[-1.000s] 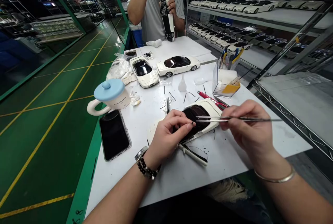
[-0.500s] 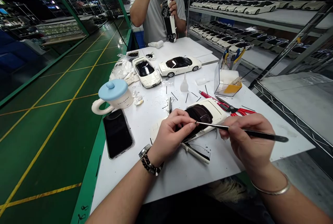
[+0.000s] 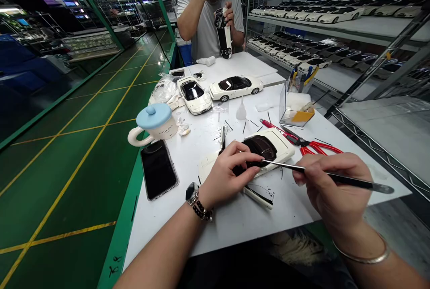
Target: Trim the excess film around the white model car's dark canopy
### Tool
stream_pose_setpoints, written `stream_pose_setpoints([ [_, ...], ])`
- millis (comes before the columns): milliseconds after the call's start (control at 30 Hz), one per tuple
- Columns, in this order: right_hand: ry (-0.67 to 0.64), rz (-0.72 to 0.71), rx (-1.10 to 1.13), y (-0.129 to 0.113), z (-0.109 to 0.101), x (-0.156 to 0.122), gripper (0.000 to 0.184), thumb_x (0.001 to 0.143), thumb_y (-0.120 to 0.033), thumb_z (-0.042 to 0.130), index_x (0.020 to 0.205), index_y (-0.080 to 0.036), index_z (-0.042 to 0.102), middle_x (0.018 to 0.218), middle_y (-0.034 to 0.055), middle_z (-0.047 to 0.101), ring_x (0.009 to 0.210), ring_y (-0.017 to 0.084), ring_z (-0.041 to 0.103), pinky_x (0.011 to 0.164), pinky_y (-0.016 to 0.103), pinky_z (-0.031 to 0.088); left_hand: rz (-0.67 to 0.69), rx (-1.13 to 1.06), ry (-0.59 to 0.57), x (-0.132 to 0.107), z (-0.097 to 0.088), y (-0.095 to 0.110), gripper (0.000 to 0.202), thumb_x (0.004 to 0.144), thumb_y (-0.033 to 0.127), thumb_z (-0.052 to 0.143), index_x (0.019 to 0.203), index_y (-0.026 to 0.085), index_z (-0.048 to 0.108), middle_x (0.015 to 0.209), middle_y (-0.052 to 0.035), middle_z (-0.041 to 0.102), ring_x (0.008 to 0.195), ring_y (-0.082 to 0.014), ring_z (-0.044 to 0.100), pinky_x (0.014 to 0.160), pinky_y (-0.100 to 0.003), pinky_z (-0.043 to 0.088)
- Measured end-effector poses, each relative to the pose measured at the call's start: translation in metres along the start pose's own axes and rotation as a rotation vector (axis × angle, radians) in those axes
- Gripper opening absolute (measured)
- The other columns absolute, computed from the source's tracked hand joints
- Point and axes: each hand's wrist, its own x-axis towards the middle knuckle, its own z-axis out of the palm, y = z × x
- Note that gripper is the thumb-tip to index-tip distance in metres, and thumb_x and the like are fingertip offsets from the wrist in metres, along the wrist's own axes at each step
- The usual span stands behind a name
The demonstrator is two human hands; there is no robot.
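Note:
A white model car (image 3: 282, 140) with a dark interior lies in front of me, its near door (image 3: 260, 198) swung open towards me. My left hand (image 3: 225, 173) rests over the car's middle, thumb and forefinger apart, hiding part of the body. In my right hand (image 3: 337, 186) is a pair of black tweezers (image 3: 352, 182), pinched between thumb and fingers. Their thin tip points left and meets the left forefinger's end. Whether a tiny part sits at the tip is too small to tell.
Red-handled pliers (image 3: 320, 147) and a red knife (image 3: 273, 127) lie behind the car. A lidded mug (image 3: 164, 128) and a phone (image 3: 159, 170) stand left. Beyond are two white model cars (image 3: 237, 88), a clear tool box (image 3: 297, 109) and a co-worker (image 3: 210, 29) holding another car.
My left thumb and forefinger have parted from their pinch near the tweezers' tip. My right hand has shifted slightly right with the tweezers. The whole view has moved a little.

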Motion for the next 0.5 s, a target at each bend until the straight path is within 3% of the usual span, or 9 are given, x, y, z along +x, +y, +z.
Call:
stream_pose_setpoints([
  [200, -0.016, 0.064, -0.016, -0.007, -0.003, -0.009, 0.016, 0.085, -0.002, 0.058, 0.087, -0.018, 0.059, 0.067, 0.0, 0.06, 0.061, 0.015, 0.057, 0.053, 0.03, 0.044, 0.102, 0.235, -0.047, -0.001, 0.002, -0.003, 0.014, 0.087, 0.021, 0.059, 0.096, 0.018, 0.07, 0.088, -0.0065, 0.058, 0.084, -0.0161, 0.057, 0.074, -0.029, 0.05],
  [367, -0.057, 0.134, -0.048, -0.012, -0.002, -0.017, 0.012, 0.085, -0.008, 0.059, 0.086, -0.02, 0.059, 0.065, 0.0001, 0.059, 0.06, 0.015, 0.057, 0.052, 0.028, 0.045, 0.174, 0.31, -0.079, 0.0, 0.001, -0.003, 0.012, 0.088, 0.021, 0.058, 0.086, 0.017, 0.069, 0.085, -0.0054, 0.06, 0.081, -0.015, 0.057, 0.075, -0.03, 0.047],
  [500, 0.039, 0.231, -0.251, -0.018, -0.017, -0.029, 0.007, 0.09, -0.021, 0.056, 0.084, -0.024, 0.052, 0.066, -0.0007, 0.058, 0.058, 0.016, 0.057, 0.054, 0.03, 0.048, 0.201, 0.287, -0.088, 0.001, 0.0, -0.002, 0.013, 0.087, 0.019, 0.057, 0.082, 0.016, 0.068, 0.084, -0.0048, 0.061, 0.079, -0.0142, 0.058, 0.074, -0.029, 0.045],
])
